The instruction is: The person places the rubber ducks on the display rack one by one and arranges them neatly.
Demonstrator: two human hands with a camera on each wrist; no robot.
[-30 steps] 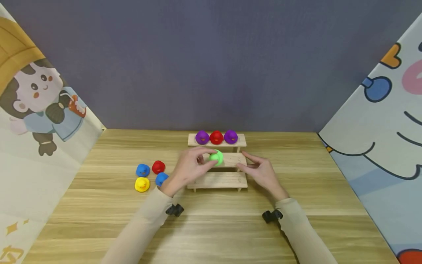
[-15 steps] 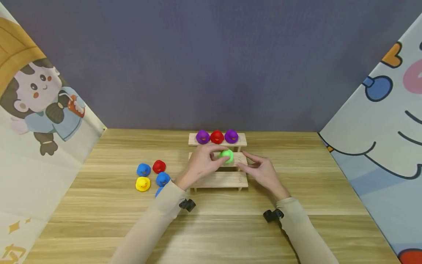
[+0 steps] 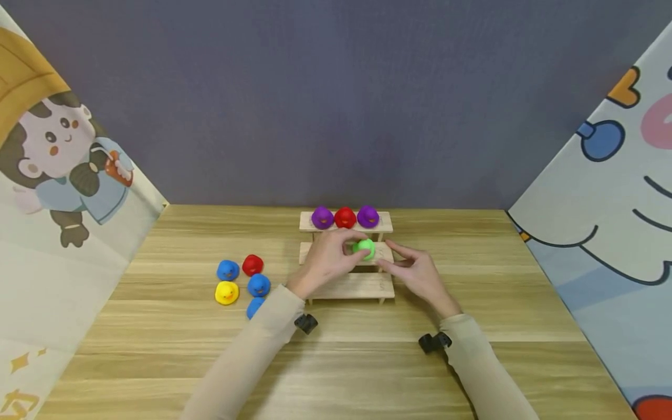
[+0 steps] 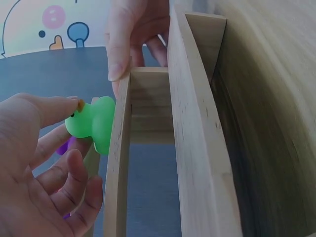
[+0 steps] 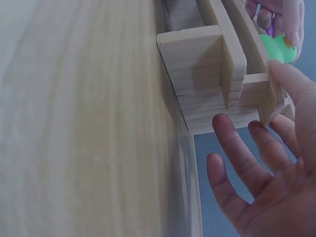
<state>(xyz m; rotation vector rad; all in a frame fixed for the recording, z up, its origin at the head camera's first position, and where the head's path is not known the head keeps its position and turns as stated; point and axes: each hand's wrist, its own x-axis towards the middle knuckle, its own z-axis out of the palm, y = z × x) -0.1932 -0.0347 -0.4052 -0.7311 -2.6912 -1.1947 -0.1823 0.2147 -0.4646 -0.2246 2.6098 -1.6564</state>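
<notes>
My left hand (image 3: 326,258) pinches a green rubber duck (image 3: 367,248) between thumb and fingers, over the right half of the middle step of a three-step wooden display stand (image 3: 362,286). In the left wrist view the duck (image 4: 101,123) has its base right at the step's top face. My right hand (image 3: 420,277) holds the right end of that middle step, thumb on one side and fingertips on the other, its remaining fingers spread in the right wrist view. On the top step a red duck (image 3: 345,218) sits between two purple ducks, one left (image 3: 322,218) and one right (image 3: 368,217).
Left of the stand, a loose group of ducks rests on the wooden table (image 3: 157,344): a red one (image 3: 252,265), a yellow one (image 3: 227,293) and several blue ones (image 3: 259,285). The left sleeve partly covers the nearest blue duck (image 3: 254,307). A grey wall (image 3: 336,105) rises behind.
My left hand has carried the green duck rightward along the middle step, mostly in the first half second. The right hand has stayed at the step's end.
</notes>
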